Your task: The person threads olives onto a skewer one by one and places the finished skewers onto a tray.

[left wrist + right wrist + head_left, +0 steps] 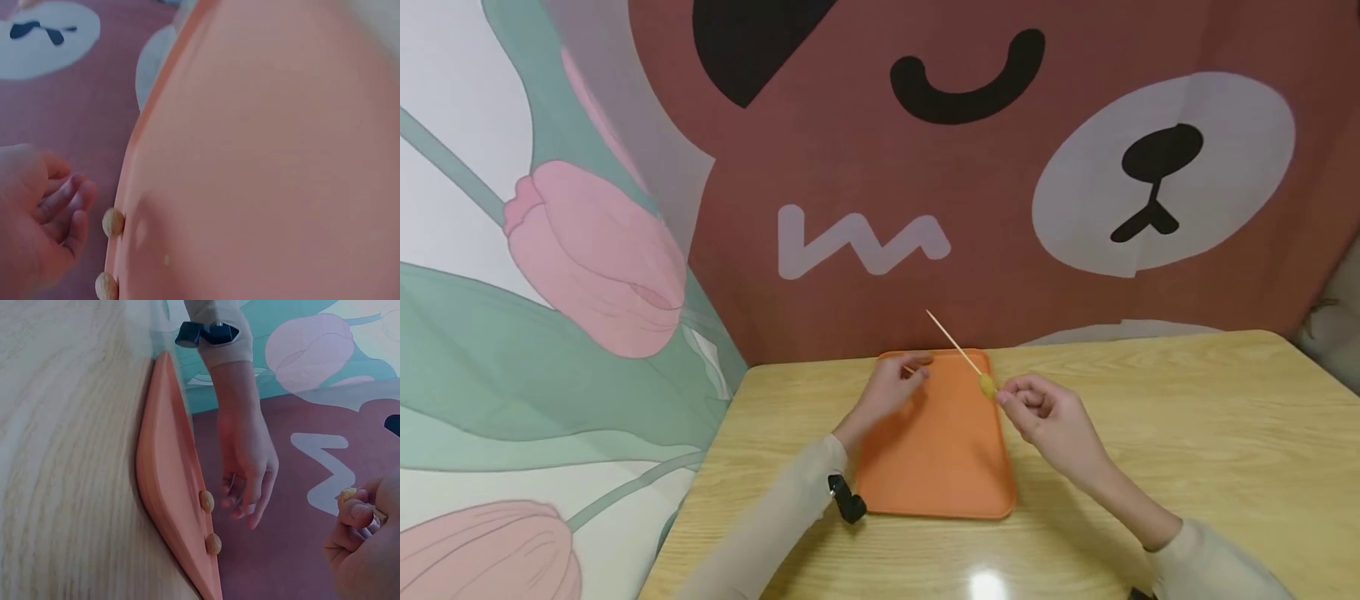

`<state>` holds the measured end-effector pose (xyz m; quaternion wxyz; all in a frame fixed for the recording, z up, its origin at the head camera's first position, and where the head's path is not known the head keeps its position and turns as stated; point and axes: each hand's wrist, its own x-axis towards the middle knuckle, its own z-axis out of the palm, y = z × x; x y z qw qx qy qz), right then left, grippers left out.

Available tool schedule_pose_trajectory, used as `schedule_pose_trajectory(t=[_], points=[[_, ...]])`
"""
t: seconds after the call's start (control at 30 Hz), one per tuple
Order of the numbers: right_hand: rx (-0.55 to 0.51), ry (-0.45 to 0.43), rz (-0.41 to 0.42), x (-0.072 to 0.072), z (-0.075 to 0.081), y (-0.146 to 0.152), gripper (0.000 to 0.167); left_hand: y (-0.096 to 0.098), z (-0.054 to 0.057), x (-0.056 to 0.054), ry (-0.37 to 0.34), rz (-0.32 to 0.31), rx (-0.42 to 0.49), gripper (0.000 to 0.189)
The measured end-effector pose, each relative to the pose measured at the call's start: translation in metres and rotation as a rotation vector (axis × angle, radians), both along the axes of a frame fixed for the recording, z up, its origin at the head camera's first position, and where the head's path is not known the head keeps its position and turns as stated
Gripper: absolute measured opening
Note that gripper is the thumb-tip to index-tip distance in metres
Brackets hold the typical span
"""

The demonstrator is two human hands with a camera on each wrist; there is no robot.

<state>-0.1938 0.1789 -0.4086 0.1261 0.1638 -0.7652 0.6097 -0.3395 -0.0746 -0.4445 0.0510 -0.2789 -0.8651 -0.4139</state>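
My right hand pinches a thin wooden skewer close to a small yellow lump on it. The bare length of the skewer slants up and left, above the right edge of an orange tray. In the right wrist view the lump shows at the fingertips. Over the tray's far left corner hovers my left hand, fingers loosely bent, with nothing clearly in its grasp. Two walnut-like nuts sit by the tray's edge near that hand in both wrist views.
The tray lies on a light wood-grain table. Behind the table hangs a printed backdrop with a brown bear, and tulips on the left. A dark strap sits on the left sleeve.
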Motion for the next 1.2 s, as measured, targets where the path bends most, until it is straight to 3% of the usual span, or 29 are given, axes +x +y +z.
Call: schedule_pose_trajectory(t=[0.2,0.37,0.53,0.7,0.93,1.2], points=[[-0.012,-0.015,-0.04,-0.001,0.009,-0.002,0.02,0.0,0.0,-0.034,0.035,0.135,-0.046,0.028],[-0.018,-0.001,-0.082,-0.003,0.017,-0.006,0.014,0.001,0.001,-0.051,0.027,0.191,-0.157,0.031],[-0.036,-0.01,-0.061,-0.003,0.026,-0.008,0.016,0.001,-0.002,-0.056,-0.042,0.242,-0.245,0.037],[-0.042,-0.006,-0.031,-0.001,0.03,-0.008,0.022,-0.002,-0.009,-0.06,-0.043,0.259,-0.317,0.038],[-0.057,0.052,-0.015,-0.004,0.036,-0.012,0.019,-0.014,-0.017,-0.063,-0.048,0.277,-0.295,0.032],[-0.087,0.023,-0.002,-0.005,0.039,-0.014,0.019,-0.021,-0.013,-0.061,-0.017,0.258,-0.283,0.027]])
